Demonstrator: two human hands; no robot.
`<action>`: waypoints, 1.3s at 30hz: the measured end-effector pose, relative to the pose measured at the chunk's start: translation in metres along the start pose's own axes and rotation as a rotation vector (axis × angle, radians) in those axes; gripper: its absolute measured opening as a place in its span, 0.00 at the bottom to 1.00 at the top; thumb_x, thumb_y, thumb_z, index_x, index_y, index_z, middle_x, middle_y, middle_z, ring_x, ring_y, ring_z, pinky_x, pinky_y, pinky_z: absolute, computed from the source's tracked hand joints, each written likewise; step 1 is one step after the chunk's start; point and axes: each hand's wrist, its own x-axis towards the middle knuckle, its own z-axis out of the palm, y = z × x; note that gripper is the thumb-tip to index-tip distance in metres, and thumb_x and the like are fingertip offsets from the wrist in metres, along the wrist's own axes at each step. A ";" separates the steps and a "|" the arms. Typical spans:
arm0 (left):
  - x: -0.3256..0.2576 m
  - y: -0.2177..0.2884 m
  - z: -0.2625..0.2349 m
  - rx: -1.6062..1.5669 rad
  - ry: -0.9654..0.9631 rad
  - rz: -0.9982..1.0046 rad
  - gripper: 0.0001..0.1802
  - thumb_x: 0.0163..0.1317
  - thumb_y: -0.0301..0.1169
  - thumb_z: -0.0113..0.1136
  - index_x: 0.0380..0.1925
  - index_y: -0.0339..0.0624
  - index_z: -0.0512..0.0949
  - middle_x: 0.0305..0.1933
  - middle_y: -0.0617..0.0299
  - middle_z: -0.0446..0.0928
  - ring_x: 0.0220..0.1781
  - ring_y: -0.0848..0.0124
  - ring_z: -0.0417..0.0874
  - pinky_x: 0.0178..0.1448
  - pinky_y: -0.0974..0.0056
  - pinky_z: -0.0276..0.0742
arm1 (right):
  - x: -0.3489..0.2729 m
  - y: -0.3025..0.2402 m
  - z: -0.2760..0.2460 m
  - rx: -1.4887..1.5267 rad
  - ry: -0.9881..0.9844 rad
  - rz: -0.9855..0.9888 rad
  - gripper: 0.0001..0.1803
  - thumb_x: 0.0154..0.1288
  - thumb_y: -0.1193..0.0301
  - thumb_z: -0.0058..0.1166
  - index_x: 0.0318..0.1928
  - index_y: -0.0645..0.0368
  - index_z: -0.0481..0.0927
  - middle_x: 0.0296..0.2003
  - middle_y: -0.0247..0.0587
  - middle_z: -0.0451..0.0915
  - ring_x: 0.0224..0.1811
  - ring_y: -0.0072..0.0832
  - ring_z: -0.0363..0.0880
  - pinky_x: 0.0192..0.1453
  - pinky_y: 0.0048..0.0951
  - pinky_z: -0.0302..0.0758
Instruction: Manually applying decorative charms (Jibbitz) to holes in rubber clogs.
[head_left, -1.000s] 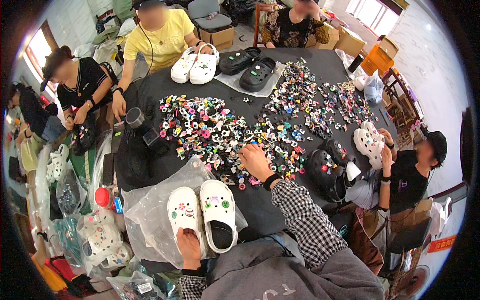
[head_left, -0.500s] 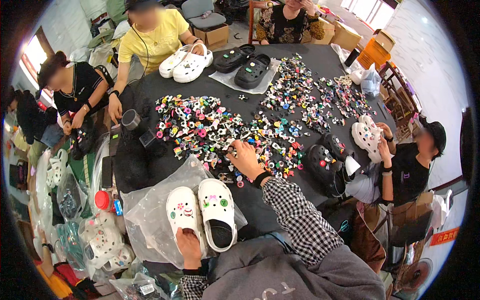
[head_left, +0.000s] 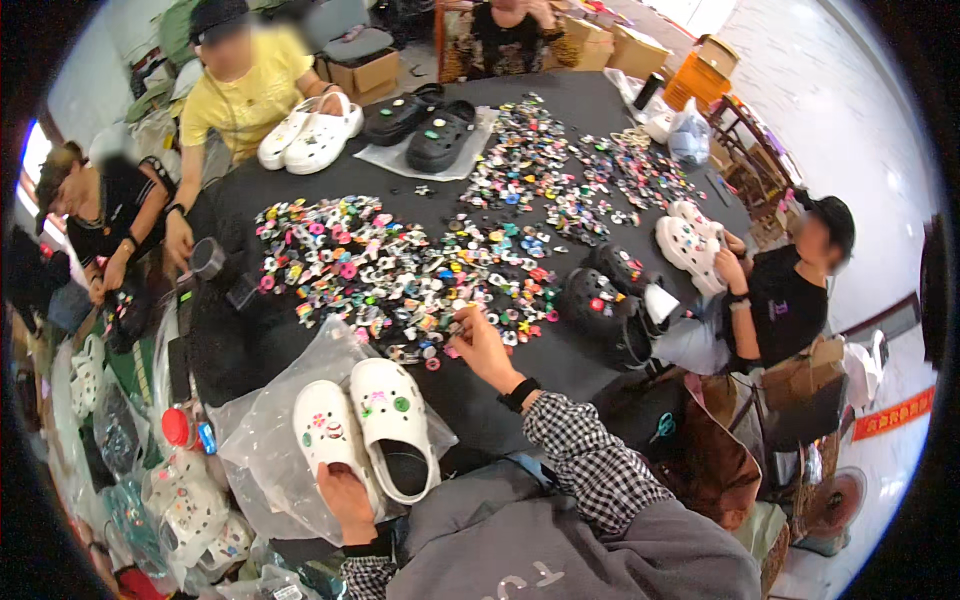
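A pair of white clogs lies on a clear plastic bag (head_left: 262, 425) at the near edge of the table. My left hand (head_left: 347, 503) grips the heel of the left clog (head_left: 325, 432), its fingers inside the opening. That clog carries a pink flower charm and several others; the right clog (head_left: 392, 405) has a green round charm and a pink one. My right hand (head_left: 486, 352) is at the near edge of a wide heap of colourful shoe charms (head_left: 385, 262). Its thumb and fingers are pinched on a small greyish charm, partly hidden.
Black clogs (head_left: 440, 140) and white clogs (head_left: 318, 140) stand at the far side, near a person in yellow. On the right, a person holds a white clog (head_left: 690, 245) beside black clogs (head_left: 595, 300). Bagged clogs (head_left: 190, 495) and a red-lidded jar (head_left: 177, 428) are at the left.
The whole view has shifted, so the table appears farther left. My right hand has drawn back toward the heap's near edge, its fingers now pinched. My left hand stays on the clog.
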 end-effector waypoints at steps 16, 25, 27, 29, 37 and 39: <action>-0.001 0.002 0.009 0.049 -0.012 0.005 0.26 0.67 0.41 0.49 0.60 0.37 0.66 0.60 0.56 0.71 0.61 0.64 0.70 0.67 0.60 0.61 | -0.057 0.070 -0.092 -0.040 0.418 0.290 0.20 0.56 0.77 0.60 0.49 0.61 0.69 0.33 0.37 0.77 0.34 0.22 0.76 0.39 0.24 0.74; -0.003 0.003 0.012 0.071 0.029 0.014 0.27 0.66 0.42 0.50 0.59 0.36 0.65 0.58 0.56 0.71 0.60 0.64 0.70 0.66 0.61 0.61 | -0.038 0.077 -0.098 -0.069 0.505 0.260 0.22 0.55 0.74 0.61 0.49 0.60 0.69 0.32 0.39 0.76 0.33 0.27 0.76 0.38 0.29 0.74; -0.003 0.003 0.012 0.076 0.030 0.013 0.27 0.66 0.42 0.49 0.59 0.36 0.65 0.58 0.55 0.71 0.60 0.64 0.70 0.66 0.61 0.61 | -0.034 0.081 -0.098 -0.075 0.513 0.238 0.22 0.55 0.74 0.61 0.49 0.61 0.69 0.33 0.40 0.76 0.35 0.29 0.77 0.39 0.30 0.74; -0.001 0.003 0.009 0.070 0.045 0.014 0.26 0.66 0.42 0.49 0.59 0.36 0.66 0.58 0.55 0.71 0.60 0.64 0.70 0.66 0.61 0.61 | -0.031 0.082 -0.099 -0.081 0.502 0.248 0.22 0.54 0.74 0.61 0.49 0.61 0.69 0.34 0.42 0.76 0.36 0.31 0.77 0.39 0.32 0.74; 0.000 0.002 0.007 0.042 0.019 0.015 0.25 0.67 0.41 0.48 0.58 0.36 0.67 0.58 0.56 0.72 0.60 0.65 0.71 0.66 0.62 0.61 | -0.025 0.073 -0.108 -0.150 0.461 0.253 0.20 0.55 0.75 0.60 0.48 0.62 0.69 0.34 0.45 0.76 0.33 0.32 0.77 0.37 0.32 0.74; 0.000 0.002 0.005 0.032 0.012 0.009 0.25 0.67 0.41 0.48 0.58 0.36 0.67 0.58 0.56 0.72 0.60 0.65 0.71 0.66 0.62 0.61 | -0.022 0.073 -0.112 -0.182 0.460 0.225 0.20 0.55 0.75 0.59 0.48 0.62 0.69 0.34 0.44 0.76 0.32 0.32 0.77 0.37 0.32 0.74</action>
